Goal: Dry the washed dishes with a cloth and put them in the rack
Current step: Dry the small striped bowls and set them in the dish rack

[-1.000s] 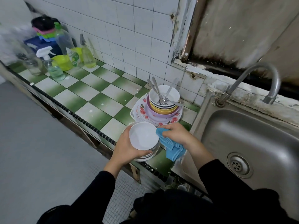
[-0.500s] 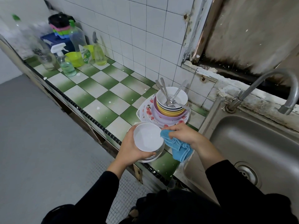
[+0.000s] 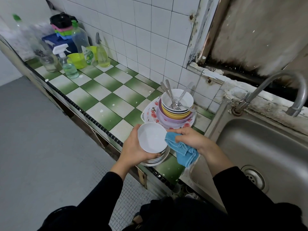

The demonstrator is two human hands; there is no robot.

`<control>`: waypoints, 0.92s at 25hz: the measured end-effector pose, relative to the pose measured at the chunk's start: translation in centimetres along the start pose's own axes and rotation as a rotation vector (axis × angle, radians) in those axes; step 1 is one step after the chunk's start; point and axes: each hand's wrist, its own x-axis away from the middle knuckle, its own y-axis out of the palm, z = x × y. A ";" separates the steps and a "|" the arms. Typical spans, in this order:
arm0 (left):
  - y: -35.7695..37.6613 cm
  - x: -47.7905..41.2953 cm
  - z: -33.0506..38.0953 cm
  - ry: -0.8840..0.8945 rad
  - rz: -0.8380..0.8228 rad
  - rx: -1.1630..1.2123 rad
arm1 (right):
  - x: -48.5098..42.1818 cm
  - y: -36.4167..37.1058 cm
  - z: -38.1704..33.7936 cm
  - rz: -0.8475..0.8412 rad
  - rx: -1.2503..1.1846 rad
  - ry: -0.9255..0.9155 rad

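My left hand (image 3: 133,148) grips a small white bowl (image 3: 152,137), tilted with its inside toward me, above a low stack of white dishes (image 3: 158,160) at the counter's front edge. My right hand (image 3: 190,138) is closed on a blue cloth (image 3: 182,150) whose corner touches the bowl's right rim. Behind them stands a pile of floral plates (image 3: 150,114) with a purple bowl (image 3: 170,118), a yellow bowl (image 3: 175,113) and a white bowl (image 3: 177,97) holding forks and spoons (image 3: 173,100). No rack is in view.
A steel sink (image 3: 260,152) with a curved tap (image 3: 273,87) lies to the right. Spray bottles (image 3: 68,64), a detergent bottle (image 3: 82,44), a green tub (image 3: 75,60) and a jar (image 3: 48,63) crowd the far left of the green-and-white tiled counter (image 3: 100,95). Grey floor lies on the left.
The view has drifted left and down. My hands keep the bowl and cloth in nearly the same pose, with the cloth's corner shifting slightly along the bowl's right rim.
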 end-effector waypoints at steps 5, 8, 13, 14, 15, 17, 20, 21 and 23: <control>-0.4 -0.3 0.1 0.025 0.000 0.043 | 0.3 0.3 0.4 0.015 -0.054 -0.109; -0.6 -0.3 0.0 0.037 -0.003 0.061 | 0.5 1.0 0.7 0.117 0.013 -0.226; -1.3 0.0 -0.1 0.065 -0.012 0.044 | 0.9 1.4 0.7 0.309 0.142 -0.385; -1.4 0.1 -0.1 0.072 -0.019 0.038 | 0.9 1.4 0.7 0.334 0.148 -0.391; -1.4 0.1 0.0 0.080 -0.025 0.030 | 1.0 1.4 0.7 0.354 0.144 -0.392; -1.4 0.2 0.0 0.094 -0.028 0.017 | 1.0 1.2 0.7 0.373 0.127 -0.399; -1.6 0.1 0.0 0.105 -0.006 -0.005 | 1.0 0.8 0.8 0.386 0.101 -0.408; -1.8 0.0 0.0 0.110 0.005 -0.009 | 1.1 0.6 0.9 0.384 0.086 -0.411; -2.2 -0.2 0.0 0.119 0.024 -0.015 | 1.2 0.4 0.9 0.378 0.066 -0.431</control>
